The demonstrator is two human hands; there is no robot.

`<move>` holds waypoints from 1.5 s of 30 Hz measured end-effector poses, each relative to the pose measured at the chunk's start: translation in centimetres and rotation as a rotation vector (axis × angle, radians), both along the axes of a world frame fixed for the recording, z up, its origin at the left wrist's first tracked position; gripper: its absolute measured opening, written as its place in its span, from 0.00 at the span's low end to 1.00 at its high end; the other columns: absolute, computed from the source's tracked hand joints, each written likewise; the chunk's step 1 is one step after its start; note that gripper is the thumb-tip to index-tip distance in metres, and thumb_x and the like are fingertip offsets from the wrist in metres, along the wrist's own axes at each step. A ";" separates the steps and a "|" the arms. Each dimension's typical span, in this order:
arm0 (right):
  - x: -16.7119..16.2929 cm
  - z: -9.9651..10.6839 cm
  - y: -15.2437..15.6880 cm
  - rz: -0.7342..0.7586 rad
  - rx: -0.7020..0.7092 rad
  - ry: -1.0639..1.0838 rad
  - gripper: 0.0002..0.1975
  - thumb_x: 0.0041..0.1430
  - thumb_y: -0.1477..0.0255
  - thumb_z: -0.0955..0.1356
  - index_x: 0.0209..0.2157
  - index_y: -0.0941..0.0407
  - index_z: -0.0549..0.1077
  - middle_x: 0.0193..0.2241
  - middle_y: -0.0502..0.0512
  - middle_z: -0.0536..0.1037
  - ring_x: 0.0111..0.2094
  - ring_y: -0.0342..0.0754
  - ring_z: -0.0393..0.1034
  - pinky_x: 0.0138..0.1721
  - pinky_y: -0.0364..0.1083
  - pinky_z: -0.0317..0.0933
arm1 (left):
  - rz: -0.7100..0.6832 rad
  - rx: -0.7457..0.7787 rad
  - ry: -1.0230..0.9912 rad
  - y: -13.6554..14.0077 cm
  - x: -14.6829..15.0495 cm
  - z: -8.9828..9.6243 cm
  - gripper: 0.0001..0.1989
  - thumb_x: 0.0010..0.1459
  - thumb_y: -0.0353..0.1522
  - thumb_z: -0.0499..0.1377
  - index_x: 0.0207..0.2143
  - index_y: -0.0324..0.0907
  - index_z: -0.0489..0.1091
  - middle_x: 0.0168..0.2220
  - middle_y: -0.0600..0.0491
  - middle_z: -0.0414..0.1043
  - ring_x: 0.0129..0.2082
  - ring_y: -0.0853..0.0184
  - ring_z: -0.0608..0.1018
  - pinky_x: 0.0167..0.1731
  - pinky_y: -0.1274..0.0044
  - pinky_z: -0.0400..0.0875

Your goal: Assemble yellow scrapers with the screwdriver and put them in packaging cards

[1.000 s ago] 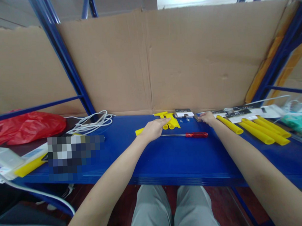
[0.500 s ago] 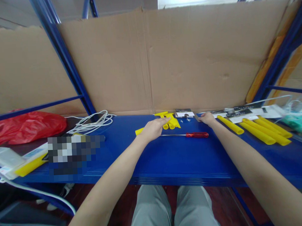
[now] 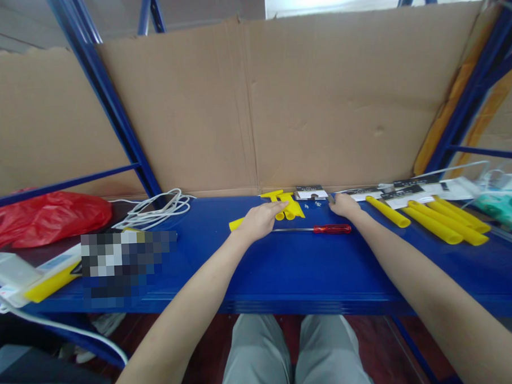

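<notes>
My left hand (image 3: pixel 260 221) is closed over a yellow tube (image 3: pixel 236 224), whose end sticks out on the wrist side. Just beyond its fingertips lie several yellow plastic pieces (image 3: pixel 291 206). A screwdriver with a red handle (image 3: pixel 332 229) lies on the blue bench, its shaft running toward my left hand and partly hidden by it. At the back of the bench, my right hand (image 3: pixel 344 205) pinches a small flat grey piece (image 3: pixel 331 199), mostly hidden by the fingers. Small metal bits (image 3: pixel 311 205) and a black-and-white card packet (image 3: pixel 310 192) lie left of it.
Several yellow tubes (image 3: pixel 435 222) and labelled packets (image 3: pixel 403 197) lie on the right. A green bag (image 3: pixel 503 208) sits at far right. On the left are a white cable coil (image 3: pixel 172 207), a red plastic bag (image 3: pixel 49 217) and a blurred-out object. Cardboard (image 3: pixel 320 98) walls the back.
My right hand has shifted slightly left with the grey piece, now covering more of it. My left hand stays where it was. The view has turned slightly.
</notes>
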State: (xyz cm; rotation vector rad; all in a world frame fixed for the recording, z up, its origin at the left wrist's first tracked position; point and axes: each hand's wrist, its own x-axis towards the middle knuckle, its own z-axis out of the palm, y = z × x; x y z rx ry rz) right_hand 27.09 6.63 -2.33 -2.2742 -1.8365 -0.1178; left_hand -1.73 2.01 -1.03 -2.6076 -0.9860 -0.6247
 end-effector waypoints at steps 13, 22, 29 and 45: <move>-0.2 0.6 -1.7 0.017 0.131 -0.038 0.20 0.62 0.67 0.58 0.49 0.65 0.67 0.48 0.72 0.70 0.48 0.58 0.68 0.43 0.50 0.61 | 0.001 -0.037 0.060 -0.5 0.7 0.0 0.26 0.56 0.21 0.46 0.56 0.42 0.63 0.55 0.52 0.67 0.54 0.68 0.70 0.53 0.72 0.65; -3.6 2.1 -3.5 0.431 0.497 -0.151 0.20 0.59 0.73 0.58 0.52 0.62 0.66 0.49 0.68 0.72 0.50 0.58 0.65 0.46 0.55 0.58 | -0.003 -0.026 0.061 -0.5 0.8 -0.2 0.27 0.55 0.21 0.47 0.57 0.44 0.61 0.55 0.53 0.67 0.54 0.68 0.70 0.52 0.73 0.66; -6.7 1.5 -4.1 0.813 0.493 -0.214 0.22 0.57 0.79 0.59 0.53 0.58 0.67 0.53 0.62 0.71 0.54 0.54 0.62 0.54 0.58 0.51 | 0.004 0.000 0.053 -0.4 0.8 -0.3 0.23 0.56 0.21 0.47 0.53 0.41 0.64 0.52 0.49 0.70 0.51 0.67 0.72 0.51 0.72 0.66; -7.0 2.4 -4.6 0.892 0.357 -0.216 0.17 0.59 0.80 0.59 0.46 0.60 0.72 0.46 0.62 0.76 0.48 0.52 0.69 0.49 0.51 0.58 | -0.008 -0.026 0.046 -0.7 0.9 -0.1 0.20 0.58 0.23 0.48 0.51 0.42 0.65 0.50 0.49 0.72 0.49 0.66 0.74 0.47 0.73 0.69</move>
